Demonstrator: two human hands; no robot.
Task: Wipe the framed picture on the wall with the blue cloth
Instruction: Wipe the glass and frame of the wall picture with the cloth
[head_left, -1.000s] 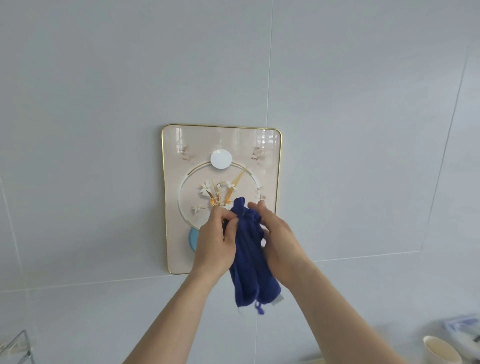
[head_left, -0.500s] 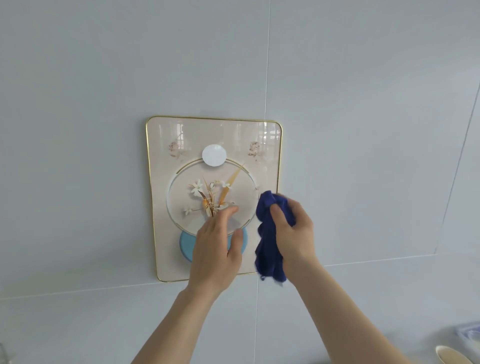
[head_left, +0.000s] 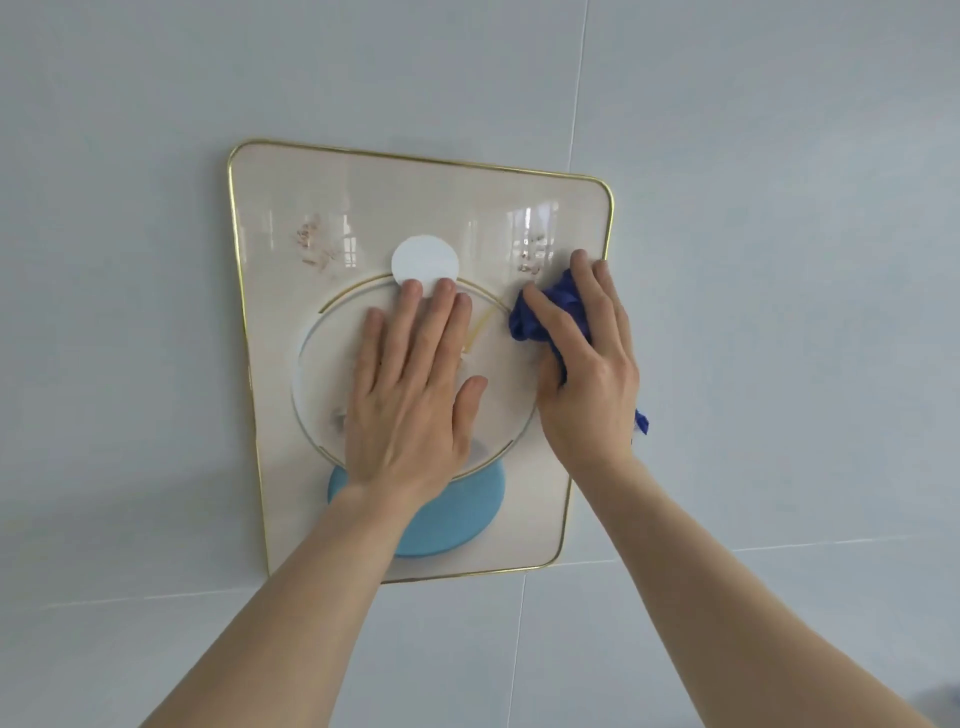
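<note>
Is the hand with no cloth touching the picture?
Yes, the left hand lies flat on the framed picture, while the right hand presses the blue cloth beside it.

The left hand (head_left: 410, 395), off the blue cloth (head_left: 545, 317) since a second ago, is now pressing flat on the framed picture (head_left: 291, 208), while the right hand (head_left: 587, 364) is carrying the bunched cloth up to the right side.

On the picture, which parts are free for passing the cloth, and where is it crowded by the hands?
Free: the top strip of the framed picture above the white disc, the left band beside the gold edge, and the lower right corner beside the blue disc. Crowded: the centre under the flat left hand, and the right side where the right hand presses the blue cloth.
</note>
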